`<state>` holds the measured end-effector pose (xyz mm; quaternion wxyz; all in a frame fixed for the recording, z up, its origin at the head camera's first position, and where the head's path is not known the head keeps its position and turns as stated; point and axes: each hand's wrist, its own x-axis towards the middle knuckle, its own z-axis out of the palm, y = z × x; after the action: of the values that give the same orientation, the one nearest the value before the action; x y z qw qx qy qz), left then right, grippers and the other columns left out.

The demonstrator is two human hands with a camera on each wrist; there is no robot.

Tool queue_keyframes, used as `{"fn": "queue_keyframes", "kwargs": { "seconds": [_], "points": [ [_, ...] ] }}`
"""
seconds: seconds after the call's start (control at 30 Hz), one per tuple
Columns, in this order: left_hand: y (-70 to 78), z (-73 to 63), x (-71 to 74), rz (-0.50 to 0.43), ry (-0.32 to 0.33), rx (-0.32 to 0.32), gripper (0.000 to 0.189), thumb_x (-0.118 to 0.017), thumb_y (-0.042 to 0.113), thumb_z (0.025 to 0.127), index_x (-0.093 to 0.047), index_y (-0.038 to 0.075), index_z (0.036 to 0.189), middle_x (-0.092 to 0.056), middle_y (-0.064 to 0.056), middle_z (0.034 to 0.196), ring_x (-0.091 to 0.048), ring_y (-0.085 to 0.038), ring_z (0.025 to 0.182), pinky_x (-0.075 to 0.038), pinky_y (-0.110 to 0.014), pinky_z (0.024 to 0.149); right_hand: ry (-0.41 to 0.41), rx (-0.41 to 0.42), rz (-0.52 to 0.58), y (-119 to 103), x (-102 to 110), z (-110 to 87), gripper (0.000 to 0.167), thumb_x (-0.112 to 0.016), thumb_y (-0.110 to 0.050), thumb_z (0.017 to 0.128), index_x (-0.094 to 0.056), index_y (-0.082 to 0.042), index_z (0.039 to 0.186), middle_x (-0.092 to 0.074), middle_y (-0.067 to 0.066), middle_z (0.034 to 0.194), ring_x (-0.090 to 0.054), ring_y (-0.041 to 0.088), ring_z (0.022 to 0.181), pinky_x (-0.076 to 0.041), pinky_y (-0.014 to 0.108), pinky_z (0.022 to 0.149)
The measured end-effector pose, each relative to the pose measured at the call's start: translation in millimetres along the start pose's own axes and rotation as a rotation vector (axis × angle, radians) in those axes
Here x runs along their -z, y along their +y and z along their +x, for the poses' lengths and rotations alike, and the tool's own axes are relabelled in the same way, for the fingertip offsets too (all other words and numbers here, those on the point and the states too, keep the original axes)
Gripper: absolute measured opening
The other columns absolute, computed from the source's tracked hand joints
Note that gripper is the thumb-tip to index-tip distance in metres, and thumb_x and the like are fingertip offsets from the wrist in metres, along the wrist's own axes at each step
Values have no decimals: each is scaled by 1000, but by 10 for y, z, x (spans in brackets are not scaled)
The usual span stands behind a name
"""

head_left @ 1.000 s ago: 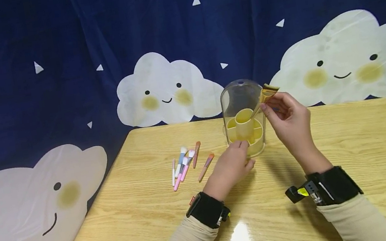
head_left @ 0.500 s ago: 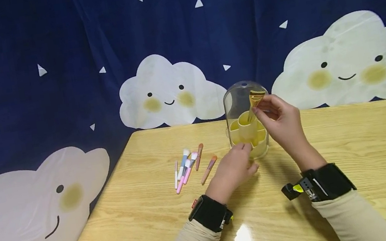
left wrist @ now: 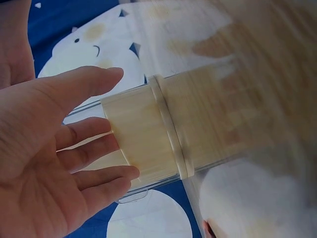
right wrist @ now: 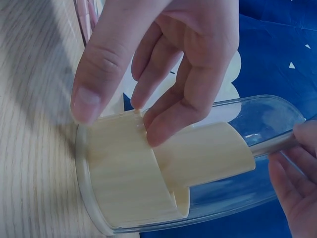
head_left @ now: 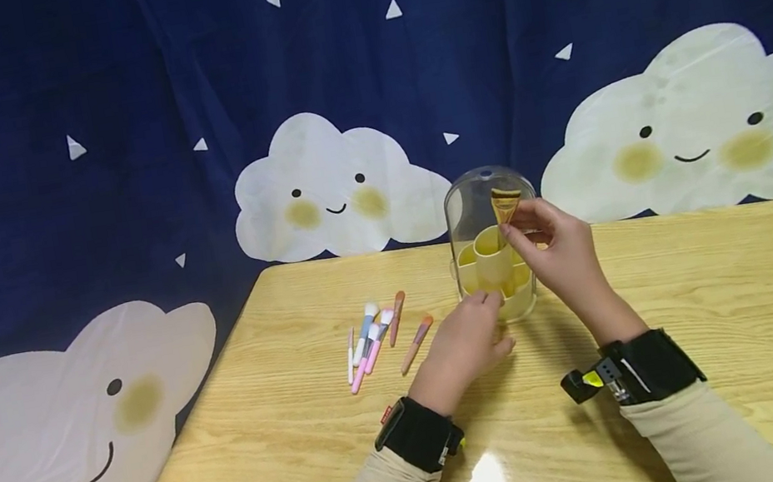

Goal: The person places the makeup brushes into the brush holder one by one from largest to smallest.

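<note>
My right hand (head_left: 560, 243) pinches a flat gold makeup brush (head_left: 505, 203) with dark bristle ends, held bristles up. Its handle (right wrist: 272, 145) reaches down into the tall middle cup (right wrist: 208, 153) of a cream brush holder (head_left: 518, 304). Lower compartments ring that cup, and a clear domed cover (head_left: 466, 207) rises behind them. My left hand (head_left: 467, 342) is at the holder's front. In the left wrist view its fingertips (left wrist: 131, 172) lie at the rim of the lower wall (left wrist: 141, 134), with the thumb (left wrist: 106, 80) apart from it. The handle's lower end is hidden inside the cup.
Several makeup brushes lie left of the holder on the wooden table (head_left: 277, 460): pink ones (head_left: 375, 351), a blue-and-white one (head_left: 364, 336), a thin white one (head_left: 350, 356) and brown ones (head_left: 417, 346). A dark blue cloud-print curtain (head_left: 355, 44) hangs behind.
My right hand has moved left and slightly down with the gold brush, which went from slanted to nearly upright over the middle cup. The left hand stays at the holder's front.
</note>
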<state>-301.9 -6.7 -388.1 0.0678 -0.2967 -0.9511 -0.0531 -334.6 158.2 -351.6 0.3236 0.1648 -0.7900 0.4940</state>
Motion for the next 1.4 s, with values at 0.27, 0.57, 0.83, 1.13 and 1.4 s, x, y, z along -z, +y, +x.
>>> {"fn": "queue_keyframes", "kwargs": {
  "seconds": [0.27, 0.57, 0.83, 1.13, 1.4],
  "points": [
    [-3, -13, 6, 15, -2, -2, 47, -77, 35, 91, -59, 9, 126, -64, -2, 113, -64, -12, 100, -53, -21, 81, -13, -3, -23, 43, -17, -17, 21, -72, -9, 95, -69, 1, 112, -74, 15, 106, -68, 15, 95, -48, 6, 74],
    [17, -9, 24, 33, -6, 6, 50, -78, 35, 90, -59, 10, 127, -64, -2, 117, -64, -13, 106, -54, -22, 85, -10, 7, -80, 79, -30, -20, 21, -73, -8, 94, -68, 2, 112, -74, 16, 102, -70, 26, 92, -46, 11, 69],
    [13, 2, 17, 38, -5, 12, 51, -79, 35, 89, -59, 10, 128, -64, -3, 119, -64, -13, 108, -54, -22, 85, -13, 5, -102, 84, -60, -32, 19, -73, -7, 93, -67, 2, 109, -74, 17, 99, -70, 30, 90, -46, 12, 68],
    [11, -2, 10, 43, -2, 12, 52, -79, 35, 89, -59, 10, 129, -64, -3, 120, -64, -13, 108, -54, -21, 86, -17, 8, -126, 108, -82, -41, 19, -74, -7, 91, -67, 2, 107, -73, 17, 96, -69, 29, 88, -45, 14, 65],
    [12, -2, 21, 43, -6, 8, 52, -79, 35, 89, -59, 10, 130, -64, -3, 120, -64, -13, 108, -54, -22, 86, -24, -7, -144, 130, -102, -54, 19, -73, -11, 94, -66, 1, 106, -73, 16, 96, -69, 28, 87, -44, 12, 64]
  ]
}}
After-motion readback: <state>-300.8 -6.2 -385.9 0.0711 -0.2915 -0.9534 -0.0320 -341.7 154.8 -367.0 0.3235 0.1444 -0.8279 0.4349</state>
